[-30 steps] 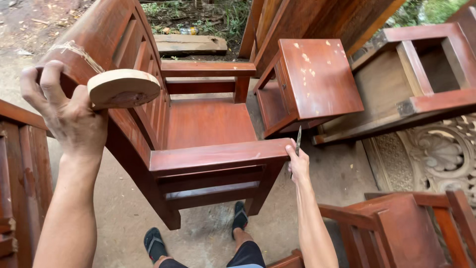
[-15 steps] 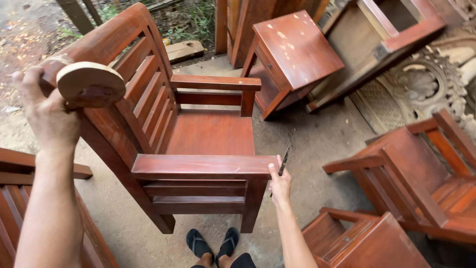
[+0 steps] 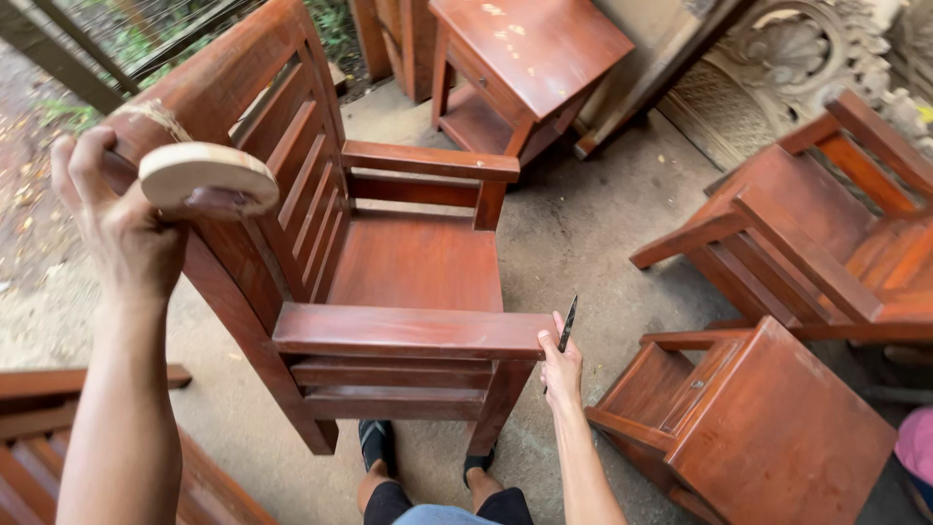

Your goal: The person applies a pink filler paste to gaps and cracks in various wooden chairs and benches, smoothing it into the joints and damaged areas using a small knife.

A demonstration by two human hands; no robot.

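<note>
At the front end of the near armrest, your right hand (image 3: 561, 370) curls shut around a thin dark tool (image 3: 567, 327), thumb touching the wood. Up at the top rail of the red-brown chair (image 3: 413, 262), your raised left hand (image 3: 115, 222) grips a pale wooden disc (image 3: 207, 176), arm stretched upward.

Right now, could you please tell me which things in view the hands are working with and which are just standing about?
In hand:
- wooden armchair, gripped at its top rail by the left hand and at its armrest end by the right hand
- thin dark tool in the right hand

Standing about:
- side table
- small cabinet
- second chair
- carved panel
</note>
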